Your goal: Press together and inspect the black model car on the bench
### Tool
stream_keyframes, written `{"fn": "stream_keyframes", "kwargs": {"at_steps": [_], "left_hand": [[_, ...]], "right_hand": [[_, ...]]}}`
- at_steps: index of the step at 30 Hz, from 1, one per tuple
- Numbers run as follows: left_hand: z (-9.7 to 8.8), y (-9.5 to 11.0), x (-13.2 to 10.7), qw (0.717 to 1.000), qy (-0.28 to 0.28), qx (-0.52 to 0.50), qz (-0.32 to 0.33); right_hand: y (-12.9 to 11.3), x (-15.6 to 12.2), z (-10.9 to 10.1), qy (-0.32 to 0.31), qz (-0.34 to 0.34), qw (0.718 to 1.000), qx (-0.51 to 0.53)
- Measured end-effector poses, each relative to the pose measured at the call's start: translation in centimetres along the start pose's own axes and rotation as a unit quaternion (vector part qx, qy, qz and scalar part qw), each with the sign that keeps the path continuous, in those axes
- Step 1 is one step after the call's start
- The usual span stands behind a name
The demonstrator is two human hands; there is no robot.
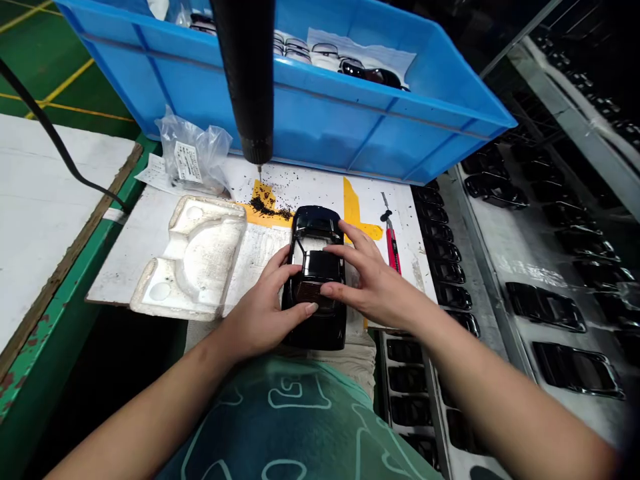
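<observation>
A glossy black model car body (320, 267) lies at the front edge of the work board, its window openings showing white through them. My left hand (273, 300) grips its left side, thumb resting across the rear part. On the other side my right hand (363, 270) has its fingers along the right edge and its thumb on the rear window area. Above and beyond the car body, an upright black power screwdriver (253, 87) points its thin bit down at a patch of black shavings (270, 208). A white foam block (195, 257) with a curved hollow sits left of my left hand.
Behind the board stands a blue crate (320, 113) with small car parts inside. A clear plastic bag (193, 157) with a label lies at the back left. To the right are a red utility knife (392, 243) and racks with several black car bodies (545, 307).
</observation>
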State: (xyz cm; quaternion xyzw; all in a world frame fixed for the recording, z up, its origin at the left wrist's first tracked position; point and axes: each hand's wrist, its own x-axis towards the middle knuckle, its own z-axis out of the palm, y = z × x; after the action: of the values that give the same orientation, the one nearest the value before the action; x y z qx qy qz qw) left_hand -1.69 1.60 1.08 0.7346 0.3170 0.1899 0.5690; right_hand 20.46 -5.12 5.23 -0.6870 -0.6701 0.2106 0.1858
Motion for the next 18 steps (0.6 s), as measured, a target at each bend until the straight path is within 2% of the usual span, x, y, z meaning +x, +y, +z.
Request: {"fn": "stream_keyframes", "kwargs": {"at_steps": [3, 6, 11, 13, 16, 18], "left_hand": [[-0.1, 0.0, 0.1, 1.000, 0.003, -0.008, 0.000], [-0.3, 0.2, 0.3, 1.000, 0.000, -0.007, 0.000], [-0.6, 0.4, 0.7, 1.000, 0.000, -0.005, -0.021], [-0.6, 0.3, 0.7, 1.000, -0.002, -0.008, -0.019], [-0.5, 0.1, 0.8, 1.000, -0.001, -0.021, -0.014], [-0.4, 0.0, 0.8, 1.000, -0.001, -0.024, -0.009]], "right_hand": [[-0.5, 2.5, -1.6, -0.075, -0.047, 0.994, -0.061], [0.0, 4.5, -1.8, -0.149, -0.053, 0.985, -0.070], [1.7, 5.1, -0.7, -0.093, -0.085, 0.990, -0.062], [1.5, 5.2, -1.0, -0.119, -0.087, 0.987, -0.071], [-0.5, 5.7, -2.2, -0.195, -0.056, 0.975, -0.095], [-2.4, 6.2, -2.7, -0.242, 0.010, 0.962, -0.123]]}}
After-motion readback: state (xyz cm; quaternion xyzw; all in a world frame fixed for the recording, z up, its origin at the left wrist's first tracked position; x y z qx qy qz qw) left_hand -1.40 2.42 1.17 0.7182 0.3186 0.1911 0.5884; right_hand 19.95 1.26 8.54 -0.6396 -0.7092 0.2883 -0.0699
